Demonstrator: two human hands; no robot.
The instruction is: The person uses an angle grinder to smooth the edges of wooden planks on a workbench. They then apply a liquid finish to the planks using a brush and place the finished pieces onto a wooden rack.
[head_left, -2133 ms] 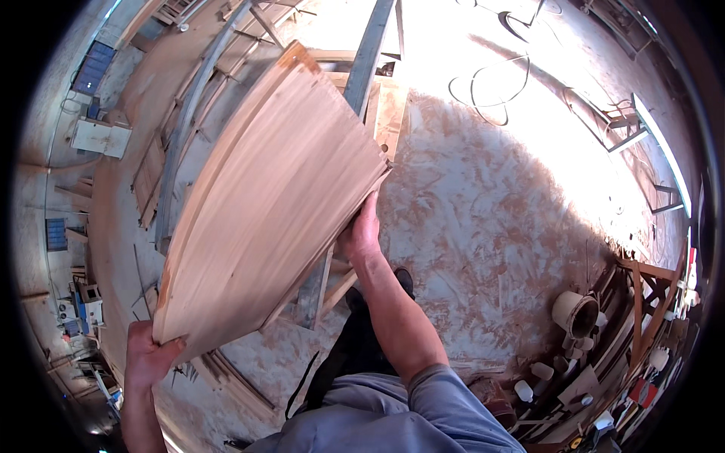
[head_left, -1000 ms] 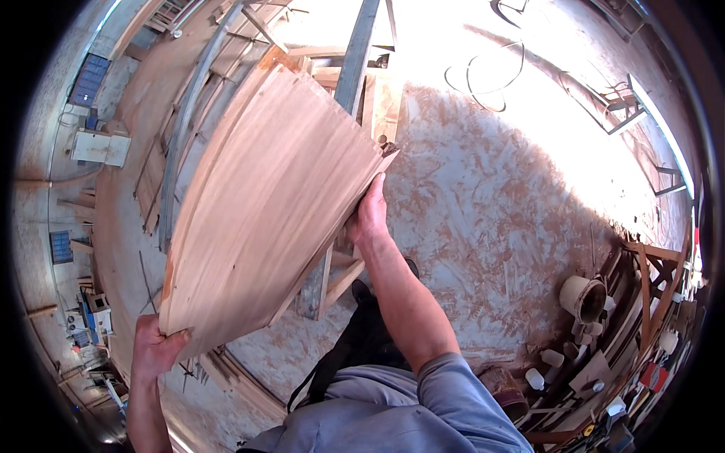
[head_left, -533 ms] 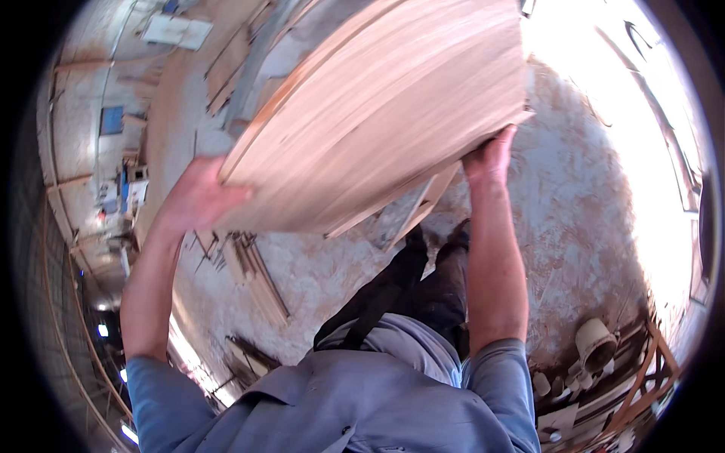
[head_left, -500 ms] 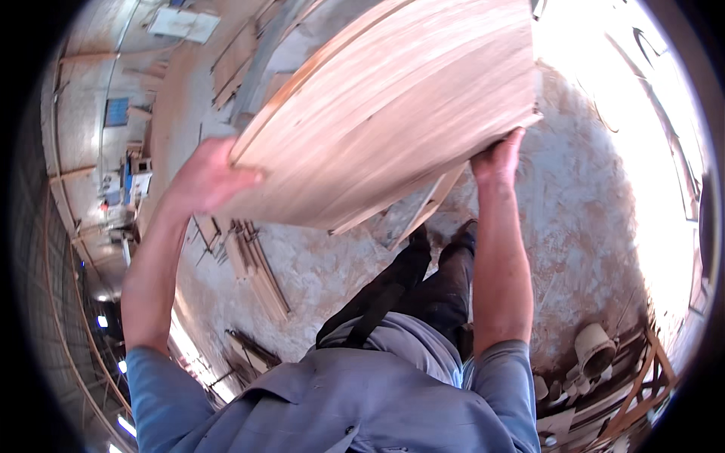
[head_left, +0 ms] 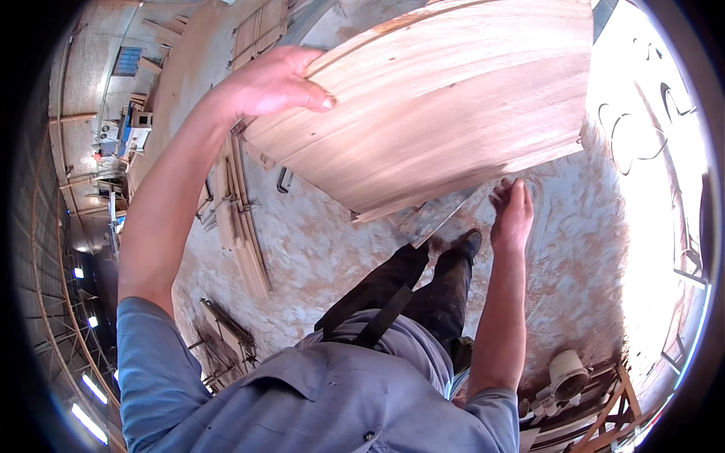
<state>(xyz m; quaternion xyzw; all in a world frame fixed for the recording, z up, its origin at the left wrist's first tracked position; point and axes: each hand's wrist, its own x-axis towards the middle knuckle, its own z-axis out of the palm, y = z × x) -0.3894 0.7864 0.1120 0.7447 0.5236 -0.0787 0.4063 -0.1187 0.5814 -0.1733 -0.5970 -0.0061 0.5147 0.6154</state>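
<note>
A broad pale wooden panel (head_left: pixel 445 106) fills the upper middle, tilted, its near edge slanting up to the right. My left hand (head_left: pixel 279 83) is closed on its left edge, the thumb lying on the upper face and the other fingers out of sight at the far side. Just below the panel's near right edge is my right hand (head_left: pixel 513 215), apart from the wood, its fingers loosely bent and holding nothing I can see. Beneath the near edge a thin, pale slanting piece (head_left: pixel 442 219) shows in part; what bears the panel is hidden.
Long wooden strips (head_left: pixel 238 219) lie on the dusty floor (head_left: pixel 310 257) at left, with a metal clamp (head_left: pixel 283 181) close by. A white bucket (head_left: pixel 568 375) and stacked wood (head_left: pixel 604 411) stand at lower right. My shoe (head_left: pixel 470 243) is below the panel.
The panel has moved to the right and its tilt has changed. My left hand has gone up and right with its edge. My right hand has let go and dropped below the near edge.
</note>
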